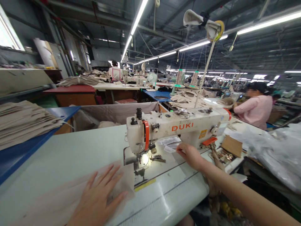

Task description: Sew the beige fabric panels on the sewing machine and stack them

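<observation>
My left hand [101, 194], smeared a little by motion, lies flat with fingers spread on a beige fabric piece [58, 201]. That piece reaches to the bed plate of a sewing machine [181, 125] marked DUKI, left of its lit needle area [144, 159]. Under the machine's arm, my right hand [188, 153] pinches the edge of some small white labels [170, 143], which look thin and partly overlap. A metal guide [158, 158] sits on the plate beside the presser foot.
Stacked beige fabric pieces [23, 122] lie on a blue surface at left. Behind the machine is a cloth-lined bin [117, 110]. An open cardboard box [231, 147] with metal parts stands at right, near clear plastic bags [277, 150]. A person in pink [255, 108] sits beyond.
</observation>
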Action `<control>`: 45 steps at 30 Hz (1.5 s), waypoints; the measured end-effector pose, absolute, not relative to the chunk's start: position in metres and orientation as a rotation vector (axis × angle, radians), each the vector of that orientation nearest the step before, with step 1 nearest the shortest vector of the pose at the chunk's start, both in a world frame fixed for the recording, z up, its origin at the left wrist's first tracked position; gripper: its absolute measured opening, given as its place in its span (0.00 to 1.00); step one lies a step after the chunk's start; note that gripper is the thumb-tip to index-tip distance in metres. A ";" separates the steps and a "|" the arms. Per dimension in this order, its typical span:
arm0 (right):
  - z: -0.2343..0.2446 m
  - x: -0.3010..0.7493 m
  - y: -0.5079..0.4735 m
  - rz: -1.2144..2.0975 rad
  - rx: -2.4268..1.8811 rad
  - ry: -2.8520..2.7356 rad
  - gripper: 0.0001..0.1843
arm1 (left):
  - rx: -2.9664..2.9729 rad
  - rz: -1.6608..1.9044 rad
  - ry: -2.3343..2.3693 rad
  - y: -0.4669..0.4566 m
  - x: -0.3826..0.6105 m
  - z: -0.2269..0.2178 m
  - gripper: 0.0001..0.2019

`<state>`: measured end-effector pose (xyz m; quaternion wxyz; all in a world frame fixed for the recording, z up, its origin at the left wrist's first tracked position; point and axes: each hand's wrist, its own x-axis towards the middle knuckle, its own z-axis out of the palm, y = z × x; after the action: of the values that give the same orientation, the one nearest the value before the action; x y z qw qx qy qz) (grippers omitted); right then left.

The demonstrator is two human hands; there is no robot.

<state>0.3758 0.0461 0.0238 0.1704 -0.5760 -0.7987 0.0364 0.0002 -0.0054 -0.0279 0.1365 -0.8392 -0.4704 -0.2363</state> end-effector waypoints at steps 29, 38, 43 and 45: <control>-0.010 0.217 0.008 1.257 -0.936 -1.695 0.17 | -2.718 -1.887 -2.594 -0.024 0.014 0.018 0.20; -0.020 0.210 0.025 1.671 -1.091 -1.470 0.26 | -2.436 -1.407 -2.221 -0.024 0.009 0.010 0.13; -0.017 0.210 0.027 1.732 -1.052 -1.395 0.27 | -2.251 -1.074 -1.216 -0.031 0.015 0.011 0.09; -0.014 0.211 0.027 1.785 -1.019 -1.385 0.28 | -2.279 -0.906 -1.027 -0.031 0.020 0.009 0.11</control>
<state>0.2108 0.0271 -0.0139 0.3258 -0.3887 -0.5283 0.6809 0.0204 -0.0308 0.0094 0.2393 -0.8323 -0.3750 -0.3309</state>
